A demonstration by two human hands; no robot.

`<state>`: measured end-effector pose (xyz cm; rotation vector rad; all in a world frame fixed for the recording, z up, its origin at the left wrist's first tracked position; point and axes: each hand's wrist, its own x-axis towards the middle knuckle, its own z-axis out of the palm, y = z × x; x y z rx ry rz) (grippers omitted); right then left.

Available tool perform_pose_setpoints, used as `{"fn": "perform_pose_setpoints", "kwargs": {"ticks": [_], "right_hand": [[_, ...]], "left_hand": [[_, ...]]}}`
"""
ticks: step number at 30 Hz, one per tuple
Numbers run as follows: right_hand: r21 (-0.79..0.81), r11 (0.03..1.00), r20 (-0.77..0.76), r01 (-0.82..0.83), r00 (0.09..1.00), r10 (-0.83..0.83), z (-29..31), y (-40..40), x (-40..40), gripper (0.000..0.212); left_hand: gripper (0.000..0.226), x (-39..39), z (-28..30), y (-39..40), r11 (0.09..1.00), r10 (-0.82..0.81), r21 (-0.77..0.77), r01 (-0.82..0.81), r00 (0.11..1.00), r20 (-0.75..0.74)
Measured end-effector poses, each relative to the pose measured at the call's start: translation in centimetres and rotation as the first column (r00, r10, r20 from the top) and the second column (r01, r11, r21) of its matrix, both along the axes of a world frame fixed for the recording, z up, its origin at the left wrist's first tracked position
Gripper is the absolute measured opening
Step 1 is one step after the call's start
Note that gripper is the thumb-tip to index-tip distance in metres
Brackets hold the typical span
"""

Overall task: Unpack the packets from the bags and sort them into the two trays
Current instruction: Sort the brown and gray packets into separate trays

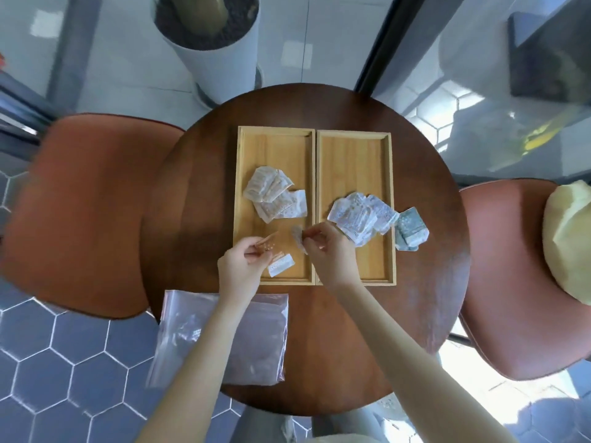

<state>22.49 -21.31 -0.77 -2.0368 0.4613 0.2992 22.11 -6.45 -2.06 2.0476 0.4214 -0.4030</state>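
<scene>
Two wooden trays lie side by side on a round dark table. The left tray (271, 145) holds a pile of white-and-orange packets (275, 195) and one loose packet (280, 266) near its front. The right tray (355, 155) holds a pile of white-and-blue packets (361, 219). My left hand (244, 266) pinches several orange packets (267, 246) above the left tray's front. My right hand (329, 254) grips one blurred packet (299, 239) over the strip between the trays. A clear zip bag (256, 340) lies flat under my left forearm.
A folded blue-green packet or bag (411, 233) lies just outside the right tray's right rim. Red-brown chairs stand at left (80, 212) and right (511, 282); the right one carries a pale cushion (572, 238). A white planter (217, 55) stands beyond the table (428, 298).
</scene>
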Motion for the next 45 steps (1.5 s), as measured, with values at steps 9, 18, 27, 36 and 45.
{"fn": "perform_pose_setpoints", "kwargs": {"ticks": [9,18,27,36,45], "right_hand": [[-0.621,0.745,0.248,-0.242,0.842,0.480,-3.7,1.9,-1.6,0.011],[-0.638,0.691,0.182,-0.340,0.805,0.564,-4.8,1.8,-4.3,0.034],[-0.730,0.504,0.020,-0.462,0.723,0.691,-4.3,-0.6,-6.6,0.043],[-0.639,0.685,0.228,-0.350,0.765,0.603,-2.3,-0.3,-3.2,0.025],[-0.217,0.974,0.225,-0.066,0.968,0.115,-0.6,0.7,4.5,0.017]], "left_hand": [[0.040,-0.6,-1.4,0.1,0.960,-0.118,0.272,0.062,0.974,0.195],[0.039,-2.1,-2.7,1.5,0.714,-0.646,0.584,0.386,0.685,0.336],[0.052,-3.0,-3.5,2.4,0.465,-0.794,0.681,0.566,0.607,0.038],[0.037,-1.4,-1.4,1.4,0.654,-0.705,0.565,0.504,0.677,0.212],[0.033,6.5,0.3,0.8,0.861,-0.396,0.469,0.198,0.839,0.373]]}}
